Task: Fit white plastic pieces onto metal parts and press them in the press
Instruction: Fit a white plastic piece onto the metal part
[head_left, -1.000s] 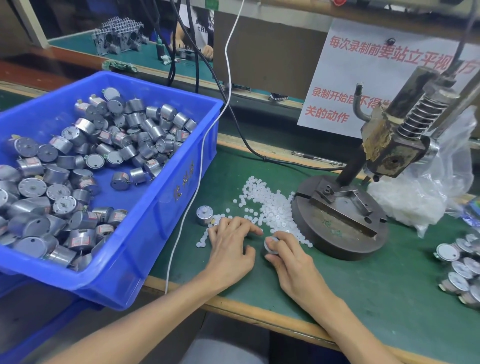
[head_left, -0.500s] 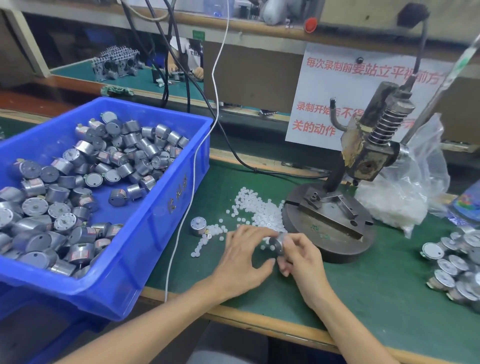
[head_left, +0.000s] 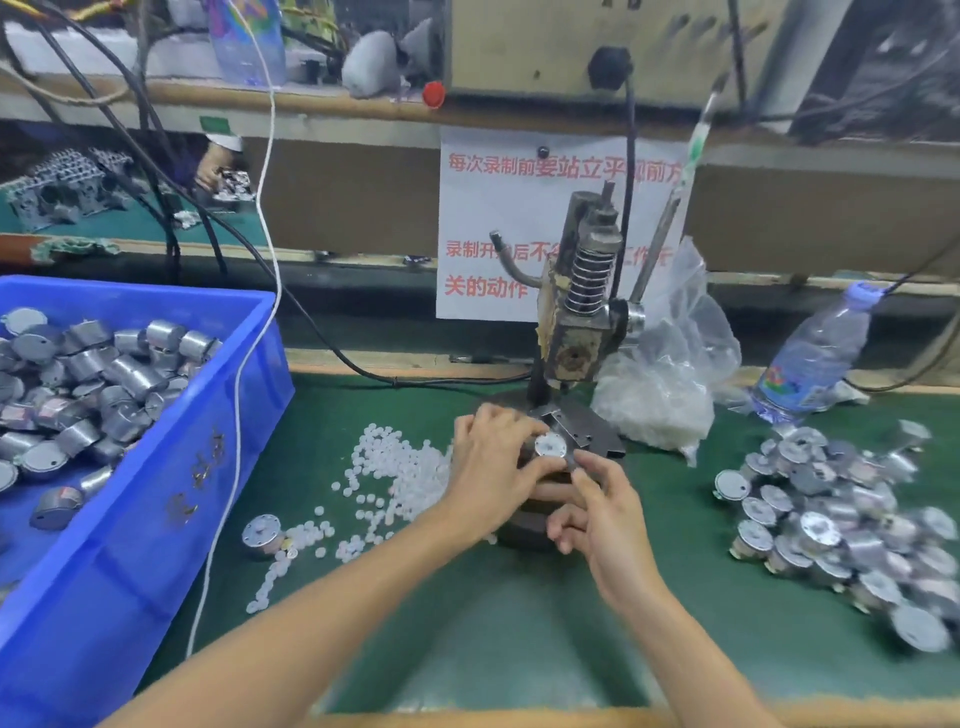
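Observation:
A round metal part (head_left: 549, 446) with a white piece on its top face is held over the round base of the hand press (head_left: 582, 332). My left hand (head_left: 491, 462) grips the part from the left. From the right, my right hand (head_left: 597, 506) pinches it with thumb and forefinger. Loose white plastic pieces (head_left: 389, 467) lie in a heap on the green mat left of the press. One more metal part (head_left: 262, 535) stands alone near that heap. My hands hide most of the press base.
A blue bin (head_left: 171, 493) full of metal parts stands at the left. Several more metal parts are piled (head_left: 831, 509) at the right. A plastic bag (head_left: 670, 374) and a water bottle (head_left: 815, 358) lie behind the press. A white cable (head_left: 244, 374) hangs beside the bin.
Both hands have lifted the metal part from the mat near the white pieces up and right onto the press base. The view has swung to the right.

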